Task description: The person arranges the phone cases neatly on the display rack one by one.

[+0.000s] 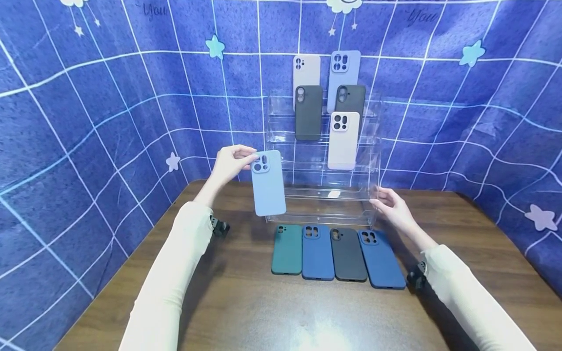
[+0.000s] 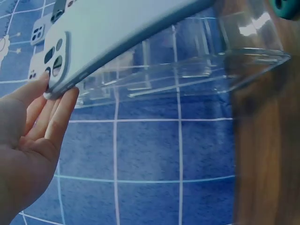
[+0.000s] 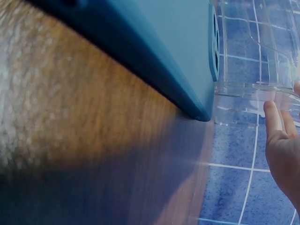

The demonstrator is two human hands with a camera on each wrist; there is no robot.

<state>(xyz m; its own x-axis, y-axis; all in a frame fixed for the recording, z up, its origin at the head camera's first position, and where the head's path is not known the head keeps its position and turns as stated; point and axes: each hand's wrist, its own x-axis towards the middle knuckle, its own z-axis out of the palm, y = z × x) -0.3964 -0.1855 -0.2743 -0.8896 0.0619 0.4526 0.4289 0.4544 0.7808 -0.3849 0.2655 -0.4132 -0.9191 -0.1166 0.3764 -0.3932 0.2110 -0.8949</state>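
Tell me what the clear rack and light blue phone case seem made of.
Clear rack: glossy, probably acrylic or similar plastic, being see-through with glints. Light blue phone case: matte, perhaps silicone or soft plastic, its even color lacking sharp highlights.

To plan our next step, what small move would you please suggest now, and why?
Perhaps ease the light blue case rightward into the clear rack, left of the lowest white case: the left hand pinches it near the rack, and no case stands there.

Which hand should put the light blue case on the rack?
Probably the left hand: it pinches the light blue case near the rack. The right hand, at the rack's right side, holds none.
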